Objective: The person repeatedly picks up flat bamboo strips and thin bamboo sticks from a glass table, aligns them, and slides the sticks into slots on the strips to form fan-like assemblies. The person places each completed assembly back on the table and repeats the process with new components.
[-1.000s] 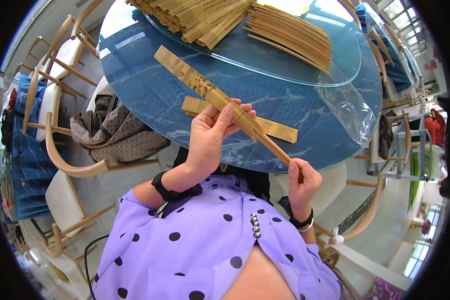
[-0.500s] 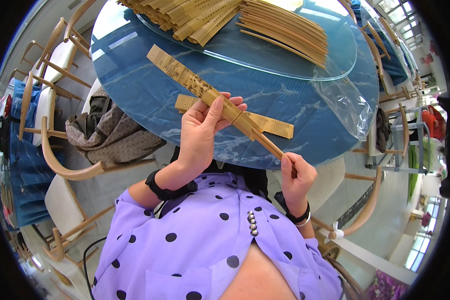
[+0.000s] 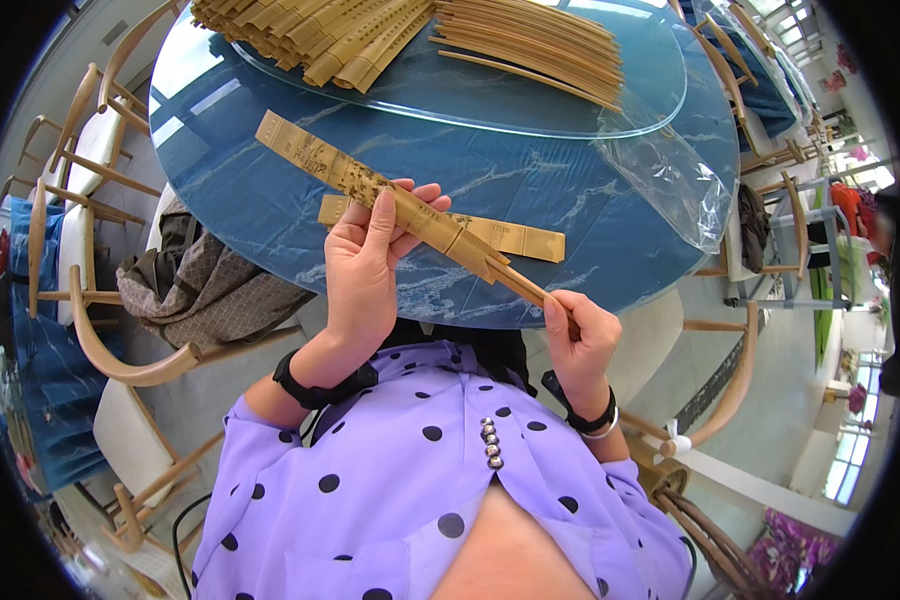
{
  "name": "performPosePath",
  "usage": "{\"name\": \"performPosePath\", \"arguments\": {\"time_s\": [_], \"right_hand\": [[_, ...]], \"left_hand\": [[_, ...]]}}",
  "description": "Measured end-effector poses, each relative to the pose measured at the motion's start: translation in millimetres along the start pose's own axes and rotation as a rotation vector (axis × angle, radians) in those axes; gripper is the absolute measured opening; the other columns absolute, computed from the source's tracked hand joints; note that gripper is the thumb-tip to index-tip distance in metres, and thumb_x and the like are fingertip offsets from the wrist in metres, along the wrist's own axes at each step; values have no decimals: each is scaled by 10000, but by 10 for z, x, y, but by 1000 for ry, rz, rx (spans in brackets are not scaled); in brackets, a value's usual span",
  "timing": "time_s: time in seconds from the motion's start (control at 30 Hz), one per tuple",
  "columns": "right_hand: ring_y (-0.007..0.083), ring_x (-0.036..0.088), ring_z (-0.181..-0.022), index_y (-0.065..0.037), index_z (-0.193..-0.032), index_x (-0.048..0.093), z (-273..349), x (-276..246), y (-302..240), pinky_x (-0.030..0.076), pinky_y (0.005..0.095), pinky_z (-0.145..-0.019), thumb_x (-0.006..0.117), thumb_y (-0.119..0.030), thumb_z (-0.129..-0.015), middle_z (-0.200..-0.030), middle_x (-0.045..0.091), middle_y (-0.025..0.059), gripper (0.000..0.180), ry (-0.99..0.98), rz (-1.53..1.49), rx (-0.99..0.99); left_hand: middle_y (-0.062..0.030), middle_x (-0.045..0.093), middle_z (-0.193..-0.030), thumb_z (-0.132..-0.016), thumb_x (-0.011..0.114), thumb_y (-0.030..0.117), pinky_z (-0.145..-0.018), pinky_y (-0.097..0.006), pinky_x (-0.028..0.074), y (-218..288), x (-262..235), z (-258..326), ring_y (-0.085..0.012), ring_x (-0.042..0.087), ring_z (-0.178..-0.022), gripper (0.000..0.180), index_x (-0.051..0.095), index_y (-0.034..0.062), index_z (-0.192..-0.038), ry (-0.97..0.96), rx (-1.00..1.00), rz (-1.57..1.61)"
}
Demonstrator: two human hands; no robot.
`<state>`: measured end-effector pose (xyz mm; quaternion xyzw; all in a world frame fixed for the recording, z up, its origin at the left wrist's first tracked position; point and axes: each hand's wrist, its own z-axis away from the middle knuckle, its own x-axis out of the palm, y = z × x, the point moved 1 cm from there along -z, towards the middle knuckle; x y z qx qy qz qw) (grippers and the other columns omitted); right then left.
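Observation:
My left hand [image 3: 370, 240] is closed around a long gold paper chopstick sleeve [image 3: 320, 165], thumb on top and fingers beneath. A pair of wooden chopsticks [image 3: 519, 282] sticks out of the sleeve's lower right end. My right hand [image 3: 582, 335] pinches the outer ends of those chopsticks; the rest of them is hidden inside the sleeve. The sleeve slants from upper left to lower right above the table. Beneath it, another gold sleeve [image 3: 530, 243] lies flat on the blue table [image 3: 270, 225], partly covered by my left hand and the held sleeve.
A pile of gold sleeves [image 3: 315, 45] and a row of loose wooden chopsticks [image 3: 530, 45] lie on the glass turntable [image 3: 450, 115]. Clear plastic wrap [image 3: 680, 190] is at the table's right. A patterned bag [image 3: 205, 275] rests on a wooden chair [image 3: 135, 370] at left.
The chopsticks are slightly further inside the sleeve, with a shorter length showing between it and my right hand. The whole view has shifted a little, so the table appears further left.

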<state>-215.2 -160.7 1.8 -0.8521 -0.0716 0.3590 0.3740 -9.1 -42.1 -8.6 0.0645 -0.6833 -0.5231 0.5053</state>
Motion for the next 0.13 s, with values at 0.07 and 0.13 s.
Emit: {"name": "performPosePath", "arguments": {"time_s": [0.07, 0.13], "right_hand": [[110, 482, -467, 19, -882, 691, 17, 8, -24, 376, 244, -452, 701, -73, -951, -614, 591, 36, 116, -5, -12, 30], [114, 492, -471, 15, -897, 699, 34, 32, 1, 379, 238, -453, 689, -83, -964, -616, 599, 25, 119, -3, -23, 39]], "left_hand": [[-208, 700, -1165, -1086, 498, 239, -979, -389, 572, -2, 26, 26, -303, 700, -1106, 328, 593, -49, -1213, -28, 3, 6], [-212, 699, -1181, -1084, 504, 241, -982, -378, 566, -26, 35, 46, -309, 696, -1120, 336, 591, -46, -1234, -47, -1, 28]]}}
